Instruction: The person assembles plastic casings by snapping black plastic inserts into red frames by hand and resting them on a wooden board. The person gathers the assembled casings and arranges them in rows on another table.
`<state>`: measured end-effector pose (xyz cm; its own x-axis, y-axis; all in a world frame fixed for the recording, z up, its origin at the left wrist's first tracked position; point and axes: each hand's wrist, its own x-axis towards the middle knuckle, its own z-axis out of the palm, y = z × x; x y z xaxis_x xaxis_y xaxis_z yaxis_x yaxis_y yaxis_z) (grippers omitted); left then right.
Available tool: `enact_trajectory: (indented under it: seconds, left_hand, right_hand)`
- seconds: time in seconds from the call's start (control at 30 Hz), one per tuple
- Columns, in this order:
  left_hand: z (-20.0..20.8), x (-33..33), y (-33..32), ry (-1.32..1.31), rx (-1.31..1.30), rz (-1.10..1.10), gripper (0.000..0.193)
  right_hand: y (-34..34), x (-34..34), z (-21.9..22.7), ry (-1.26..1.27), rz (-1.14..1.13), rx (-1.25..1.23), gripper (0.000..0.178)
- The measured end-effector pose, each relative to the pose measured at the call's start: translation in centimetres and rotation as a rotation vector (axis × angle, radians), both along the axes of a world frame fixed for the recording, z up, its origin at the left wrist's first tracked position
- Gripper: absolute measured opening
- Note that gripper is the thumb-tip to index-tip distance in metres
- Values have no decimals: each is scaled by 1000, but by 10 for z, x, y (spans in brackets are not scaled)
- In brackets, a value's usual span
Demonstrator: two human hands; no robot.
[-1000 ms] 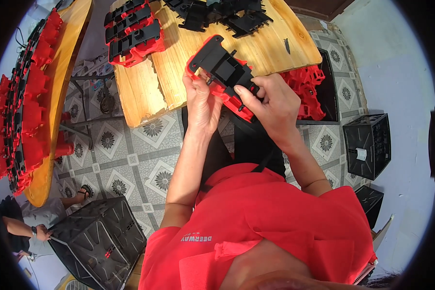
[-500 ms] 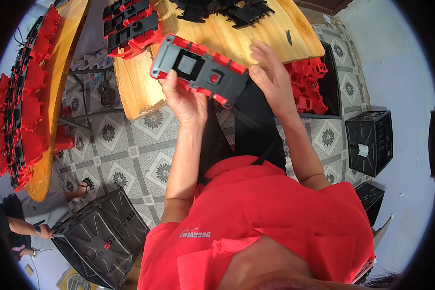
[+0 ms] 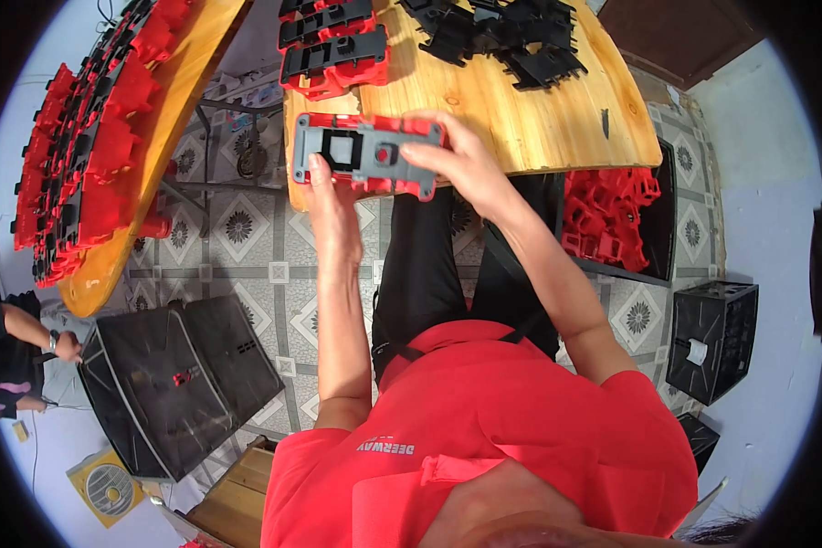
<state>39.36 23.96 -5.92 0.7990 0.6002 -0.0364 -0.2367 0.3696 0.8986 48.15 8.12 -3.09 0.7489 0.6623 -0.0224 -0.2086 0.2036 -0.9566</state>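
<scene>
Red and grey plastic is filling both hands of the person: a long housing [image 3: 372,169] is being held nearly level, its grey face turned up, in front of the near edge of the wooden table [image 3: 484,114]. The left hand [image 3: 332,217] is gripping its left part from below, with the thumb resting on the grey face, beside a square opening. The right hand [image 3: 466,169] is gripping the right end, its thumb lying near a small red spot and its fingers reaching around the far side. Under the right edge of the table, a black crate [image 3: 664,215] is standing and is containing many red shells [image 3: 605,224], which are lying in a loose heap. At the lower left, a larger black crate [image 3: 137,393] is leaning, and a co-worker's hand [image 3: 68,346] is holding it by the rim (a small red piece [image 3: 184,377] is showing there, but I cannot tell if it is inside or outside). By the wall at right, another black crate [image 3: 725,338] is standing, bearing a white label [image 3: 697,353]; its contents I cannot tell. On the table, red and black units [image 3: 333,57] are sitting in a row, and separate black frames [image 3: 539,62] are lying farther right. On the left table [image 3: 175,100], long rows of similar assemblies [image 3: 96,178] are standing close together.
</scene>
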Motion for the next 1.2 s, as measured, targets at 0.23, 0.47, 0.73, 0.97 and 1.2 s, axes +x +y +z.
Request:
enact_trajectory:
  seconds: [0.23, 0.47, 0.73, 0.97, 1.2]
  left_hand:
    - [-9, 16, 0, 289, 1432, 414, 85]
    - [-43, 58, 11, 287, 1713, 767, 50]
    - [-33, 33, -50, 51, 1688, 573, 59]
    - [-62, 14, -122, -39, 1583, -3, 52]
    - [-66, 22, -155, 2, 1611, -140, 37]
  right_hand:
    - [60, 73, -35, -133, -26, -189, 64]
    - [6, 36, -67, -467, -607, -173, 43]
    - [-239, 32, -186, -334, -1418, -676, 14]
    - [-343, 72, -338, -46, -984, -1374, 53]
    - [-351, 89, -369, 70, -706, -1507, 51]
